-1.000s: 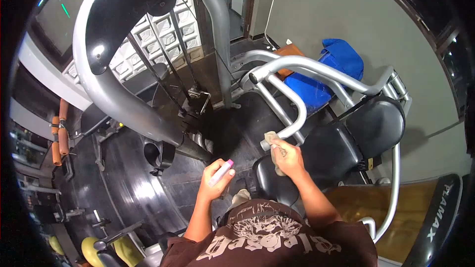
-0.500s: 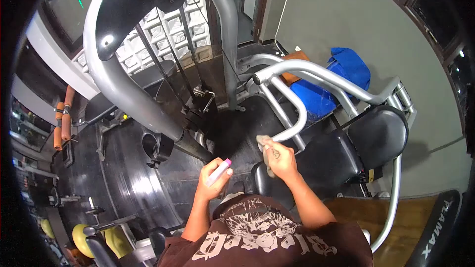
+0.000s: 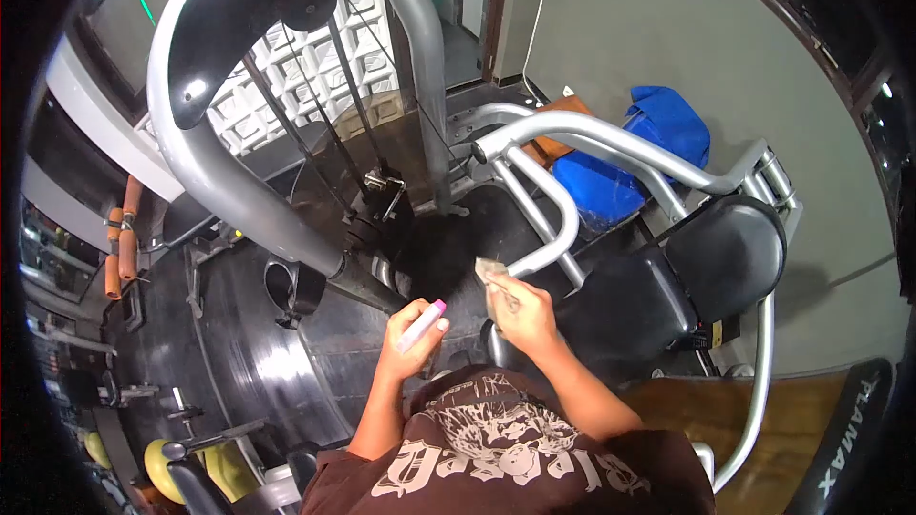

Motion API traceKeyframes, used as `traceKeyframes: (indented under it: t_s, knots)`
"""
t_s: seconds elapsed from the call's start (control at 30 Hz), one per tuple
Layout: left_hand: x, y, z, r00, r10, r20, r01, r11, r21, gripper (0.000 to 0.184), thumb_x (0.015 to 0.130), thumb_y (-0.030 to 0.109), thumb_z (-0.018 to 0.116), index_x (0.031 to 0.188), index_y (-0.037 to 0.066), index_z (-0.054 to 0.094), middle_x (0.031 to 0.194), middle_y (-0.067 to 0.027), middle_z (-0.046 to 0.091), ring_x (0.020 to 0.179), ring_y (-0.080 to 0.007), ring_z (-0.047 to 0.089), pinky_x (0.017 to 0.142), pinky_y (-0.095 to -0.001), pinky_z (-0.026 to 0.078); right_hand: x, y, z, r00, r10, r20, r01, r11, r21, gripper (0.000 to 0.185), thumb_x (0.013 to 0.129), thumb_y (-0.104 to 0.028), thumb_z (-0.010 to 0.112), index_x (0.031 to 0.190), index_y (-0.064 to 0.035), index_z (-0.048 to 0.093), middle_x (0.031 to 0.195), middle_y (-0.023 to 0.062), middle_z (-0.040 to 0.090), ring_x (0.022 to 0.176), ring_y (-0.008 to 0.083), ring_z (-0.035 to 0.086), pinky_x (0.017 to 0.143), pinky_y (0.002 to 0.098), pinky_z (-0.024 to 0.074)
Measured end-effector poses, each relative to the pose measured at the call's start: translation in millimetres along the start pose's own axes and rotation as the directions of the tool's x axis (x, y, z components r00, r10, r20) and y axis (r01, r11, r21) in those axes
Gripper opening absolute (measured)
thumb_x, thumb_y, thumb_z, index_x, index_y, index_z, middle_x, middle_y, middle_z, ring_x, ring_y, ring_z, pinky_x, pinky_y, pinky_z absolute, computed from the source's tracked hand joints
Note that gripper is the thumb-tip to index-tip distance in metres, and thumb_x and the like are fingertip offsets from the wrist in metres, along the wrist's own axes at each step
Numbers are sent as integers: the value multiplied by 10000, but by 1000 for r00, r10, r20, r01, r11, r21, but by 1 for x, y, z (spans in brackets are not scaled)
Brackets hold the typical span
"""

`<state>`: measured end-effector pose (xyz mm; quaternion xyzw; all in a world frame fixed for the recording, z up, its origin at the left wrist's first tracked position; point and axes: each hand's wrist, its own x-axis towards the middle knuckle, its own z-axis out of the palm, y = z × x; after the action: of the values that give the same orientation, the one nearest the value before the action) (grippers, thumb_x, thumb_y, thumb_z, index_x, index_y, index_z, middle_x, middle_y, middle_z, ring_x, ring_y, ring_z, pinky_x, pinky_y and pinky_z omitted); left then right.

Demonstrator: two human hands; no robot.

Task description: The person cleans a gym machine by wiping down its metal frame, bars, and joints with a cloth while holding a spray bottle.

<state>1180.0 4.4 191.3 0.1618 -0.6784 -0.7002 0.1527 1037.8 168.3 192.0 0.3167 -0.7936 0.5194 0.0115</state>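
Note:
My left hand (image 3: 401,347) is closed around a small whitish bottle with a pink cap (image 3: 421,327), its capped end tilted up and to the right. In my right hand (image 3: 530,321) is a crumpled beige-grey cloth (image 3: 490,278), which hangs out past the fingertips. That hand is close to the curved silver handle (image 3: 551,250) of a seated gym machine; whether the cloth touches the bar I cannot tell. The machine's black seat pad (image 3: 641,300) lies just right of my right hand, with the black backrest (image 3: 730,257) beyond it.
A thick silver frame post (image 3: 224,181) and a weight stack (image 3: 377,215) stand ahead on the left. A black cup holder (image 3: 294,288) juts from the post. Blue fabric (image 3: 668,133) lies behind the machine's arms. Yellow-green balls (image 3: 164,469) sit at lower left.
My right hand and the cloth have moved a little left, nearer my left hand and the bottle. The view has shifted slightly. Both hands keep their hold.

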Motion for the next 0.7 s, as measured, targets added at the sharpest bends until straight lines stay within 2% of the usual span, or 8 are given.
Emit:
traceKeyframes:
  t_s: [0.07,0.1,0.2,0.23,0.33,0.43,0.53,0.7]
  knots:
    - [5,-1,3,1000,8,10,-8,1000,-2,137,885,123,700,893,28,601,742,21,557,634,-51,525,567,-228,427,8,9,7,991,84,102,-59,973,-221,187,880,-180,649,1043,-133,729,911,173,710,823,363,696,718,431,565]
    - [7,0,4,1000,2,17,-1,1000,-21,137,886,123,700,892,29,600,742,20,559,632,-52,529,565,-229,430,6,15,9,995,59,79,-40,974,-221,190,882,-247,648,1045,-202,734,874,157,705,780,380,679,677,462,550]
    - [8,4,6,1000,-14,16,15,998,-56,135,888,121,698,889,30,598,742,16,562,626,-57,539,561,-231,438,-10,18,-3,989,79,125,-41,957,-286,199,852,-146,676,1041,-145,739,893,164,709,799,351,694,676,409,560]
    - [9,5,5,1000,-12,11,12,999,-49,135,889,121,697,888,30,598,743,15,563,624,-59,542,561,-232,441,-14,24,-5,990,49,130,-11,960,-280,203,847,-140,682,1038,-168,744,879,155,713,796,348,695,685,409,564]
    - [9,3,-1,1000,-16,-7,15,999,-36,135,892,122,697,891,29,598,743,13,564,619,-61,546,558,-231,444,-15,26,-9,991,28,133,5,971,-240,193,842,-170,686,1025,-171,745,851,137,717,775,343,697,687,422,566]
    - [11,-2,-3,1000,-25,-12,24,998,-51,141,894,128,698,894,29,598,745,12,564,613,-63,549,553,-232,446,-4,16,2,983,97,155,-24,909,-416,157,880,-246,608,1003,-209,696,817,141,701,748,381,683,632,501,539]
    - [13,2,1,999,-48,-8,48,996,-72,146,891,131,701,890,30,596,745,12,564,607,-66,550,549,-233,448,21,-18,9,942,246,228,-83,829,-554,132,888,-223,556,948,-170,660,799,156,698,736,395,686,615,511,534]
    - [17,-4,7,999,-28,45,30,998,-50,146,887,129,699,880,31,591,743,12,561,599,-65,550,544,-235,447,63,-12,29,901,220,373,53,799,-599,224,860,-189,546,856,6,655,830,193,710,787,380,711,694,505,563]
